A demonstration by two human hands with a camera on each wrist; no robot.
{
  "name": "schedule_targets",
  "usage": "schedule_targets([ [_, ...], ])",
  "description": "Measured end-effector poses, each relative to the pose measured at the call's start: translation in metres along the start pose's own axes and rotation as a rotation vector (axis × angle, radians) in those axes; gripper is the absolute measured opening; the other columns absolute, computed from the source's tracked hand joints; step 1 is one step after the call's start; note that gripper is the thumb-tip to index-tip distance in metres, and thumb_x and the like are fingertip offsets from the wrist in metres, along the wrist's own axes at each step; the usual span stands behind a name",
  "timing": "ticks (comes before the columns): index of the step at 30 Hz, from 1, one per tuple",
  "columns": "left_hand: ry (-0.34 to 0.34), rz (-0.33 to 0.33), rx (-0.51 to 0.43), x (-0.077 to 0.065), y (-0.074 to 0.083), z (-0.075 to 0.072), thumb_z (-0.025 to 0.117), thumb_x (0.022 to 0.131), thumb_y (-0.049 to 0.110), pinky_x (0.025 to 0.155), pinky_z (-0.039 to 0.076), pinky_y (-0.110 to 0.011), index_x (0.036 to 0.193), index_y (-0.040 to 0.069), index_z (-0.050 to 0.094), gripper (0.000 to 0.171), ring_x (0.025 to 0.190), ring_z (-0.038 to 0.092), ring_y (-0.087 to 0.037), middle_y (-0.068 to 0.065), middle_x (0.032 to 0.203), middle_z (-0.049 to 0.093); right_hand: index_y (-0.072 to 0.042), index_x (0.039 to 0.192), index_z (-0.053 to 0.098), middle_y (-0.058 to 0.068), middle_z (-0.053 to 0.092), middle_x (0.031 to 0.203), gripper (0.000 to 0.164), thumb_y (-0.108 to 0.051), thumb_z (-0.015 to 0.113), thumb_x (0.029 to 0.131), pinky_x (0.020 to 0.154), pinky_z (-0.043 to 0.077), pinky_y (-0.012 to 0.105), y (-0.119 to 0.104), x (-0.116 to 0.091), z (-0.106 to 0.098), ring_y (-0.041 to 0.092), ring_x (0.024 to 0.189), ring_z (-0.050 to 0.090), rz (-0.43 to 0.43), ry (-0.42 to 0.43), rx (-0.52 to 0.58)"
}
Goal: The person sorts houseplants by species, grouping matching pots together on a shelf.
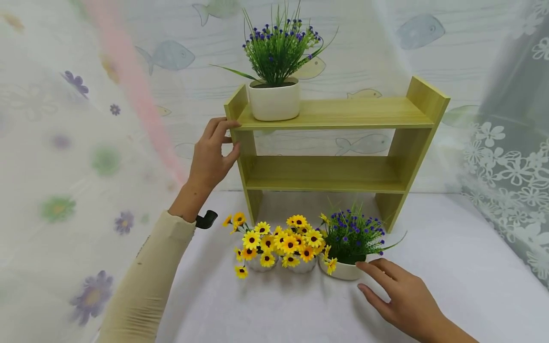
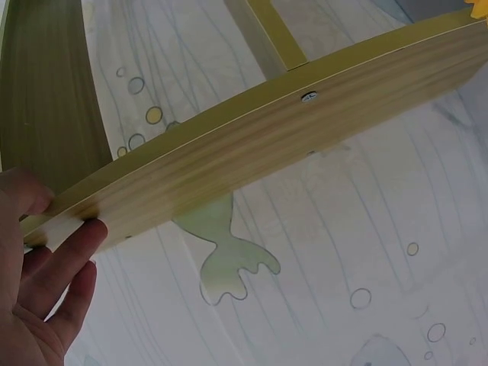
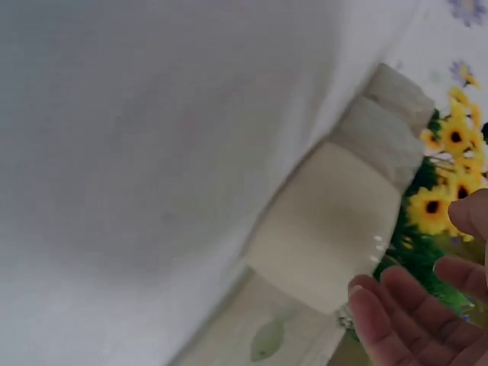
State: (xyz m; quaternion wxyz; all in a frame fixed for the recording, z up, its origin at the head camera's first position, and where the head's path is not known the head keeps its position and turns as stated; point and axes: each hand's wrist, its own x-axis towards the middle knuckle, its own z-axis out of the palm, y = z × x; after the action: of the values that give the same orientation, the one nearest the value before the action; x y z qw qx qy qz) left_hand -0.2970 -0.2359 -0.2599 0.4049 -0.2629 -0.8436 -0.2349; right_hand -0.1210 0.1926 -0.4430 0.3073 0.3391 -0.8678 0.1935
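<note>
My left hand [image 1: 211,155] is at the upper left side panel of a light wooden shelf [image 1: 326,189]. In the left wrist view, the fingers of the left hand [image 2: 38,267] lie on both sides of the panel's edge and pinch it. On the shelf's top board, at the left, stands a white pot with a purple-flowered grass plant [image 1: 274,102]. My right hand [image 1: 401,293] is beside a second white pot with purple flowers [image 1: 345,271], its fingers spread and the fingertips at the rim. Whether they touch it, I cannot tell.
Two small white pots of yellow daisies [image 1: 262,263] [image 1: 302,265] stand in a row left of the second purple plant, in front of the shelf. A white cloth [image 1: 274,309] covers the table. Patterned curtains [image 1: 98,157] hang around the left, back and right.
</note>
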Motion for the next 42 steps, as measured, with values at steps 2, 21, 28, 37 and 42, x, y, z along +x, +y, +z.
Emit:
schedule_targets([
  [2,0.001,-0.002,0.003,0.0,0.0,0.0,0.071,0.099,0.006,0.084,0.065,-0.044,0.136,0.01,0.06,0.039,0.099,0.077,-0.032,-0.014,0.136,0.055,-0.018,0.13,0.074,-0.007,0.071,0.108,0.044,-0.051,0.063,0.104,0.064,0.061,0.03,0.003,-0.002,0.005,0.01,0.087,0.072,0.02,-0.023,-0.037],
  [21,-0.006,-0.014,0.0,-0.001,-0.001,0.0,0.07,0.1,0.007,0.082,0.065,-0.046,0.137,0.011,0.059,0.039,0.1,0.077,-0.032,-0.013,0.134,0.057,-0.021,0.103,0.064,-0.006,0.066,0.089,0.04,-0.015,0.093,0.077,0.055,0.052,0.025,0.017,-0.002,0.022,0.005,0.069,0.063,0.131,-0.1,-0.017],
  [28,-0.01,-0.018,0.002,-0.001,0.0,0.0,0.07,0.1,0.008,0.084,0.065,-0.045,0.137,0.01,0.059,0.039,0.1,0.077,-0.032,-0.013,0.134,0.057,-0.02,0.1,0.063,-0.006,0.065,0.089,0.039,-0.01,0.093,0.076,0.056,0.055,0.026,0.017,-0.003,0.022,0.01,0.072,0.069,0.158,-0.074,0.016],
  [37,-0.007,-0.022,-0.004,-0.001,0.0,0.001,0.07,0.099,0.007,0.086,0.065,-0.044,0.137,0.01,0.059,0.04,0.101,0.077,-0.032,-0.013,0.134,0.057,-0.019,0.097,0.063,-0.005,0.063,0.088,0.038,-0.008,0.09,0.072,0.055,0.058,0.028,0.018,0.003,0.005,0.017,0.07,0.074,0.137,-0.004,0.02],
  [42,-0.004,-0.016,-0.007,-0.001,0.0,0.0,0.07,0.099,0.007,0.086,0.065,-0.044,0.137,0.01,0.059,0.039,0.1,0.077,-0.032,-0.013,0.133,0.057,-0.019,0.093,0.062,-0.007,0.062,0.086,0.028,-0.026,0.088,0.084,0.055,0.053,0.025,0.022,0.01,-0.009,0.014,0.071,0.068,0.108,0.051,0.0],
])
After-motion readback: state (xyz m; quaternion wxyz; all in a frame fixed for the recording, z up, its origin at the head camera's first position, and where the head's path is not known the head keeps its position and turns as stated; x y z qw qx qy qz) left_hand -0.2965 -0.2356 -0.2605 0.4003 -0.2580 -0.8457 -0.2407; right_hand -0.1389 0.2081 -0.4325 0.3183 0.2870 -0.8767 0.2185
